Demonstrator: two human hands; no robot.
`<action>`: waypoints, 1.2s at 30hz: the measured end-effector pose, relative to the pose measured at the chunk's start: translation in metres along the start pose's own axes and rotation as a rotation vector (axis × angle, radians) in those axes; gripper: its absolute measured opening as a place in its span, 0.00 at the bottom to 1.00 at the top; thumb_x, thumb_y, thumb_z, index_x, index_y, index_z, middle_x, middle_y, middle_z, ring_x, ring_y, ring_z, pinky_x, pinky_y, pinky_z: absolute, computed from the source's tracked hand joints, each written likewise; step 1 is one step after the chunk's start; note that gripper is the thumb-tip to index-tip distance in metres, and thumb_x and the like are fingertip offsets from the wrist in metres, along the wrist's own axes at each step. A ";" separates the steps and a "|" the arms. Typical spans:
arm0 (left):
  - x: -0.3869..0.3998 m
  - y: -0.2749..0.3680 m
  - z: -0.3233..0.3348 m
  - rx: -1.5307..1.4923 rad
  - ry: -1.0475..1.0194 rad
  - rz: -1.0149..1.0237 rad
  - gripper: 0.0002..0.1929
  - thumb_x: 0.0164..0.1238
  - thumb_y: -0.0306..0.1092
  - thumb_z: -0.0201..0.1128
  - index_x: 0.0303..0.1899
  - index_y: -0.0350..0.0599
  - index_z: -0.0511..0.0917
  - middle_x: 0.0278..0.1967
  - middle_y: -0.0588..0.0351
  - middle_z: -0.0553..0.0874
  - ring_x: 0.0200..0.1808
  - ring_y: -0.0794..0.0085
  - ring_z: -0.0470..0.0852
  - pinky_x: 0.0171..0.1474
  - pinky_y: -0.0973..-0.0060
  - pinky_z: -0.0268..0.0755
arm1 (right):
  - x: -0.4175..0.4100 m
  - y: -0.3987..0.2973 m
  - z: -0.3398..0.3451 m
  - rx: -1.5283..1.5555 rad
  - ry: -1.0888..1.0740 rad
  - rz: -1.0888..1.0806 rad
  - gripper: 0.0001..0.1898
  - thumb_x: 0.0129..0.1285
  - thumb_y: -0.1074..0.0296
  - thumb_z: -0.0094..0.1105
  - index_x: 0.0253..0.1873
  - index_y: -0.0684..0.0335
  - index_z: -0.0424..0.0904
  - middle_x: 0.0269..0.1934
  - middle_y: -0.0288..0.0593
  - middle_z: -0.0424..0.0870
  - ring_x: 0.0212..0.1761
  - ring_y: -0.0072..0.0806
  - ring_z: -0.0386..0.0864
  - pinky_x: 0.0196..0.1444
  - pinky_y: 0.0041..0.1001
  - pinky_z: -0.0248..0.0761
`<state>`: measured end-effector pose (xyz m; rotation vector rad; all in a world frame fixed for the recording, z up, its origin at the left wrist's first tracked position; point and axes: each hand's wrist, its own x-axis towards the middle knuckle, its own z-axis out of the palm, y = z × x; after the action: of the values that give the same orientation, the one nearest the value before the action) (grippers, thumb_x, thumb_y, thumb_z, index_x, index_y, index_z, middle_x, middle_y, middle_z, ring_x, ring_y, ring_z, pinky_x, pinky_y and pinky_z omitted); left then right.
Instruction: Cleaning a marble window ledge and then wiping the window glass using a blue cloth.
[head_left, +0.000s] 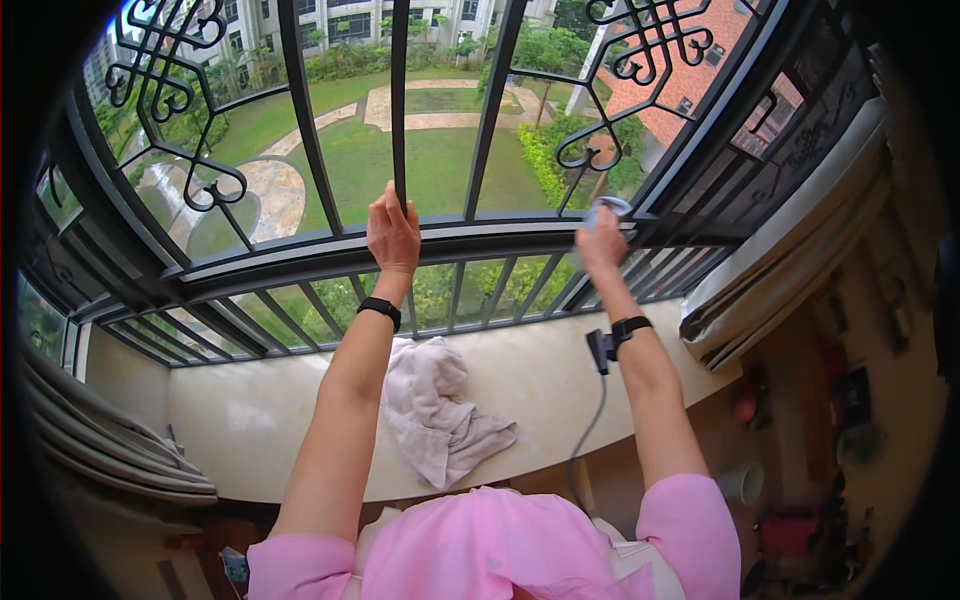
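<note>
My left hand (394, 231) is closed around the lower end of a dark vertical metal bar (400, 105) of the window grille. To its right, my right hand (602, 241) is blurred and grips a pale bluish-white cloth (613, 204), close to the right end of the grille's horizontal rail (517, 238). Part of this cloth is hidden behind the fingers. A crumpled light-grey towel (442, 420) lies on the stone windowsill (262, 427) between my forearms, touched by neither hand.
Scrolled ironwork (199, 142) fills the grille's sides. A beige curtain (795, 240) hangs at the right and a grey-brown one (97, 427) at the left. From a black wrist device (600, 351), a cable (576, 450) runs down. A pale bucket-like container (742, 484) stands at lower right.
</note>
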<state>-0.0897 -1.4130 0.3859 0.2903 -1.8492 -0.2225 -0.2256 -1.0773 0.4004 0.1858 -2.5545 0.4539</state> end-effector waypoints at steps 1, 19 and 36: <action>0.002 -0.003 0.000 0.008 0.001 0.006 0.29 0.71 0.33 0.63 0.70 0.44 0.63 0.46 0.48 0.79 0.45 0.54 0.81 0.44 0.60 0.78 | -0.016 -0.033 0.007 0.028 -0.027 -0.071 0.30 0.58 0.59 0.62 0.66 0.59 0.70 0.53 0.54 0.82 0.46 0.56 0.84 0.47 0.51 0.79; 0.001 -0.014 -0.006 -0.014 -0.079 0.040 0.29 0.68 0.36 0.66 0.69 0.46 0.67 0.45 0.51 0.81 0.43 0.56 0.84 0.38 0.64 0.81 | -0.031 -0.056 0.004 0.007 -0.030 -0.536 0.29 0.49 0.69 0.72 0.58 0.58 0.72 0.51 0.48 0.79 0.44 0.48 0.84 0.43 0.41 0.81; 0.011 -0.030 -0.019 -0.186 -0.088 0.062 0.26 0.66 0.38 0.68 0.64 0.50 0.71 0.46 0.52 0.80 0.43 0.56 0.84 0.40 0.63 0.80 | -0.060 -0.142 -0.017 0.098 -0.213 -0.258 0.27 0.51 0.69 0.73 0.57 0.64 0.75 0.56 0.49 0.72 0.47 0.50 0.83 0.46 0.44 0.80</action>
<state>-0.0721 -1.4454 0.3928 0.0950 -1.9058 -0.3672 -0.1356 -1.2014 0.4220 0.6225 -2.6643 0.4810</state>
